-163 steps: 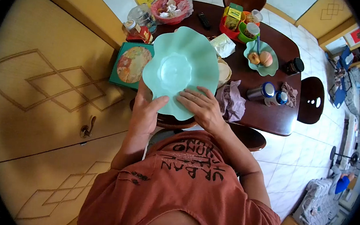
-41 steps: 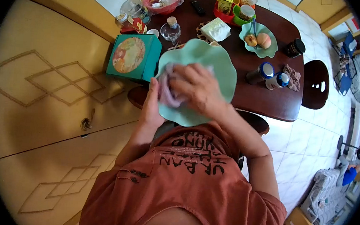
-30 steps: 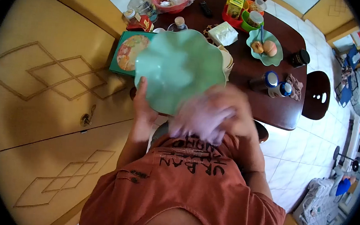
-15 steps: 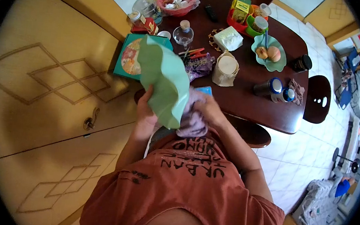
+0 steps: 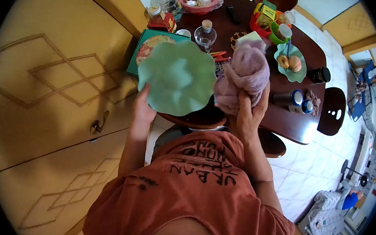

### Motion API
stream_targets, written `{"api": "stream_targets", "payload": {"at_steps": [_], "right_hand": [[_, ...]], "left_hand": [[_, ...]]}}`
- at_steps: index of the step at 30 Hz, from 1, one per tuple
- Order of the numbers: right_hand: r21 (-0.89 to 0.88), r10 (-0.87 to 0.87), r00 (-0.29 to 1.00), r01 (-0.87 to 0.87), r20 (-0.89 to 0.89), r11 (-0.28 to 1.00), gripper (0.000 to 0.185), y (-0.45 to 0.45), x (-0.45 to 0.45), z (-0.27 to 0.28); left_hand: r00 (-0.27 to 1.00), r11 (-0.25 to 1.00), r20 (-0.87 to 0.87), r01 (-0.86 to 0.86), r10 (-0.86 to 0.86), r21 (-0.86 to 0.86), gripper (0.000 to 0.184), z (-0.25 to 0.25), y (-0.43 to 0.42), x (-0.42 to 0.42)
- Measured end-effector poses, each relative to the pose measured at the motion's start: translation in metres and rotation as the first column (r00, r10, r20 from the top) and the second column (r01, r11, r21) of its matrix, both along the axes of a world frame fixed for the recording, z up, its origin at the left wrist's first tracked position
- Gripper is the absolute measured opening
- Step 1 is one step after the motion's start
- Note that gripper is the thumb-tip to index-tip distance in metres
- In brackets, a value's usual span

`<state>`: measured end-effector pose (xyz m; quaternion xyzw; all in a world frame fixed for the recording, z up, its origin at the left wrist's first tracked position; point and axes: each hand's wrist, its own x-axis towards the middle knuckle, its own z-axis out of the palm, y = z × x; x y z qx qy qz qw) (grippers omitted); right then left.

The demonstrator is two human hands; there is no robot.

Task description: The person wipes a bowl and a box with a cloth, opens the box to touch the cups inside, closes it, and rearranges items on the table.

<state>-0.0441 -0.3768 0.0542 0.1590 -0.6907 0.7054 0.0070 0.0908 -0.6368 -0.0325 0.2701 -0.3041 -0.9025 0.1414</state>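
Observation:
A green plate with a wavy rim (image 5: 177,79) is held up in front of me, its face turned toward the camera. My left hand (image 5: 143,107) grips it at the lower left edge, the thumb over the rim. To the right of the plate, my right hand (image 5: 252,111) is closed around a bunched purple cloth (image 5: 244,75). The cloth sits close to the plate's right rim; whether they touch I cannot tell. Behind the cloth, the white tissue pack is mostly hidden.
The dark table (image 5: 285,120) carries a green box (image 5: 136,60), a glass cup (image 5: 205,37), a red basket (image 5: 200,1), a scalloped fruit dish (image 5: 298,75), a dark jar (image 5: 319,75) and silver-lidded containers (image 5: 289,98). Chairs (image 5: 332,107) stand around it. A door (image 5: 53,85) is at my left.
The plate has swung from an edge-on tilt to face the camera. My right hand, with the purple cloth, has moved up and right, away from the plate's lower edge.

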Motion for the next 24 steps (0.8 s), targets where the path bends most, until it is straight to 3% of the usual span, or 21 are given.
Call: {"api": "stream_targets", "payload": {"at_steps": [1,3,4,5,6,8,9,11,12,14,15,17,18,20,21,22,23,24], "right_hand": [[0.053,0.012,0.993,-0.006,-0.116,0.999,0.037,-0.006,-0.002,0.004],[0.464,0.209,0.946,-0.073,-0.249,0.883,0.045,-0.032,0.001,0.01],[0.551,0.201,0.88,0.08,-0.431,0.831,0.048,-0.058,0.005,0.011],[0.59,0.224,0.844,0.129,-0.487,0.797,0.047,-0.079,0.011,-0.012],[0.644,0.358,0.858,-0.044,-0.367,0.764,0.046,-0.092,0.02,-0.033],[0.579,0.573,0.76,-0.33,-0.305,0.746,0.04,-0.104,0.042,-0.044],[0.579,0.575,0.759,-0.332,-0.305,0.745,0.04,-0.103,0.039,-0.037],[0.652,0.811,0.532,-0.709,0.244,0.268,0.036,-0.087,0.029,-0.01],[0.733,0.729,0.674,-0.556,0.122,0.392,0.037,-0.088,0.028,-0.005],[0.677,0.332,0.933,-0.154,-0.14,0.72,0.036,-0.101,0.022,-0.003],[0.68,0.328,0.934,-0.149,-0.141,0.718,0.036,-0.113,0.02,-0.009],[0.519,0.049,0.917,0.18,-0.397,0.835,0.037,-0.143,0.023,-0.033],[0.521,0.219,0.918,-0.016,-0.33,0.853,0.041,-0.152,0.031,-0.036],[0.497,0.667,0.729,-0.526,-0.155,0.69,0.036,-0.157,0.05,-0.036],[0.497,0.663,0.732,-0.522,-0.155,0.693,0.036,-0.155,0.052,-0.032],[0.648,0.734,0.679,-0.554,-0.01,0.522,0.032,-0.149,0.051,-0.026],[0.757,0.765,0.627,-0.57,0.149,0.32,0.028,-0.144,0.049,-0.02],[0.867,0.613,0.78,-0.389,0.129,0.312,0.023,-0.143,0.048,-0.013]], "left_hand": [[0.997,0.997,0.083,0.004,0.002,-0.071,0.051,0.001,0.005,-0.002],[0.998,0.997,0.048,0.047,-0.044,-0.066,0.053,0.01,0.018,-0.006],[0.996,0.994,0.012,0.087,-0.087,-0.067,0.055,0.019,0.024,-0.009],[0.993,0.992,-0.04,0.111,-0.113,-0.052,0.056,0.03,0.029,-0.01],[0.992,0.992,-0.043,0.115,-0.117,-0.049,0.056,0.032,0.029,-0.01],[0.995,0.974,0.008,0.099,-0.099,-0.203,0.057,0.034,0.021,-0.01],[0.995,0.98,0.019,0.095,-0.093,-0.176,0.059,0.027,0.01,-0.007],[0.993,0.98,0.053,0.111,-0.103,-0.163,0.062,0.031,-0.008,0.0],[0.989,0.98,0.084,0.13,-0.118,-0.149,0.064,0.033,-0.015,0.003],[0.987,0.969,0.1,0.148,-0.13,-0.198,0.067,0.029,-0.022,0.006],[0.984,0.969,0.047,0.175,-0.169,-0.173,0.068,0.028,-0.024,0.006],[0.978,0.966,-0.009,0.206,-0.21,-0.153,0.068,0.028,-0.031,0.007],[0.978,0.973,0.018,0.21,-0.21,-0.096,0.067,0.028,-0.036,0.008],[0.974,0.977,0.076,0.212,-0.213,0.022,0.066,0.029,-0.046,0.011],[0.97,0.974,0.106,0.211,-0.219,0.081,0.065,0.029,-0.051,0.012],[0.969,0.973,0.105,0.217,-0.225,0.082,0.065,0.03,-0.056,0.012],[0.976,0.976,0.069,0.213,-0.209,-0.054,0.065,0.033,-0.061,0.01],[0.979,0.961,0.031,0.203,-0.2,-0.187,0.065,0.034,-0.067,0.009]]}}
